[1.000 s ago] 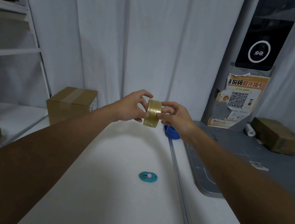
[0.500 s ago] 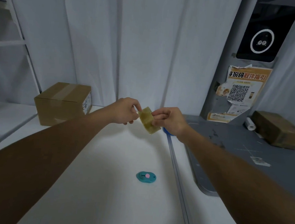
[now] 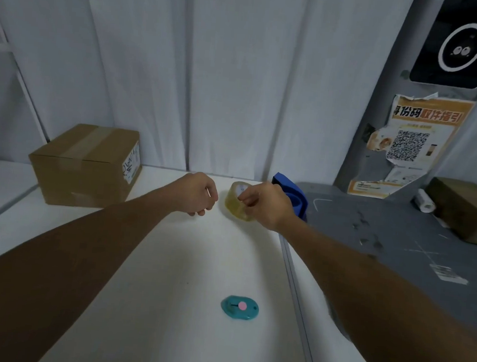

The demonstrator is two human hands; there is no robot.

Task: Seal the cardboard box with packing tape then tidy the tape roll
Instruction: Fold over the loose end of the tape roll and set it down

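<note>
Right hand (image 3: pixel 267 204) fingers (image 3: pixel 246 199) pinch the tape roll (image 3: pixel 237 202) on the table (image 3: pixel 167 275).

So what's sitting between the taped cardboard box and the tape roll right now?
Only the left hand, curled and empty, over bare white table. The head view shows nothing else between the cardboard box and the tape roll.

1. My right hand (image 3: pixel 267 204) covers the near right part of the tape roll (image 3: pixel 237 202); I cannot tell whether it rests on the desk (image 3: pixel 165 303).
2. My left hand (image 3: pixel 198 192) curls its fingers (image 3: pixel 200 212) under, tips hidden.
3. The blue object (image 3: pixel 290 192) at the desk's far right edge is half behind my right hand.
4. The label (image 3: pixel 131 162) on the cardboard box (image 3: pixel 85 166) is too small to read.
</note>
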